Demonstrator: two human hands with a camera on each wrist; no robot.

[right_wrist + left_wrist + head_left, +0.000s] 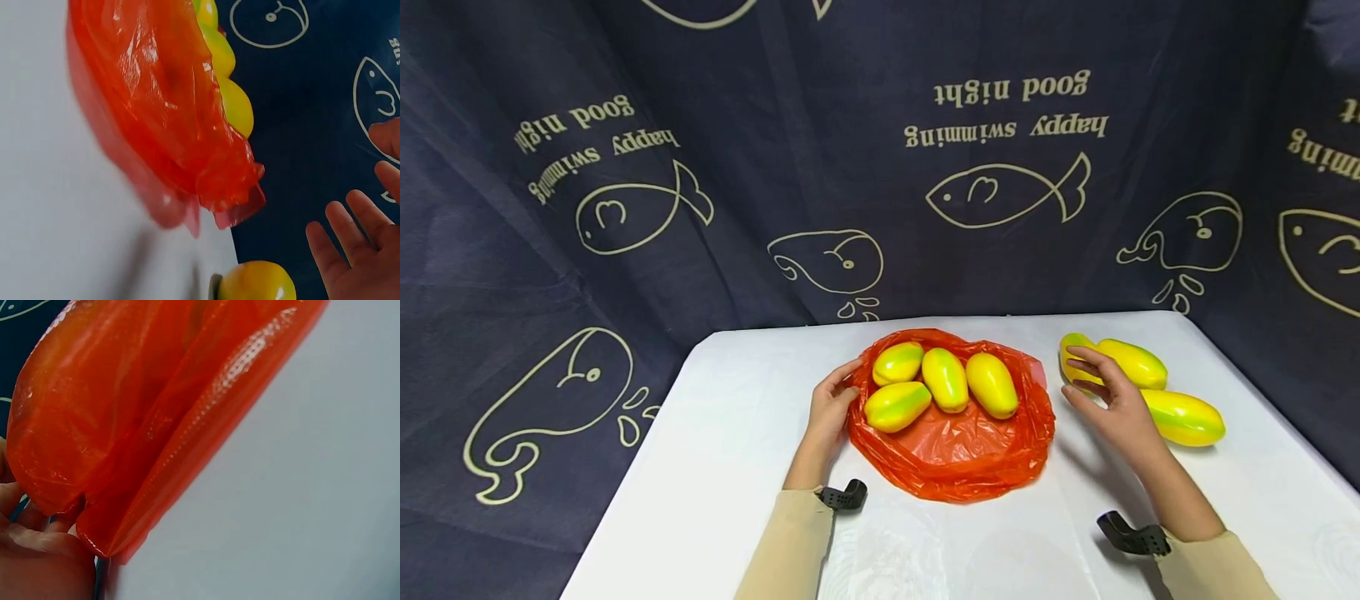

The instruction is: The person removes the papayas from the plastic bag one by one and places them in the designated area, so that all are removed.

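Note:
A red plastic bag [955, 479] lies spread on the table, its mouth facing up. Inside it, several yellow-green papayas [945, 380] sit grouped toward the back. My left hand [829, 408] holds the bag's left rim between thumb and fingers; the left wrist view shows the red film bunched at the fingertips. To the right of the bag, my right hand [1112, 408] hovers with its fingers spread and holds nothing. Close by it are three more papayas [1183, 419], the leftmost partly hidden behind the fingers.
The white table [737, 467] ends at the back against a dark blue curtain [880, 167] printed with fish, whales and lettering. A black wrist mount [842, 497] sits on the left wrist, and another black mount [1131, 535] on the right.

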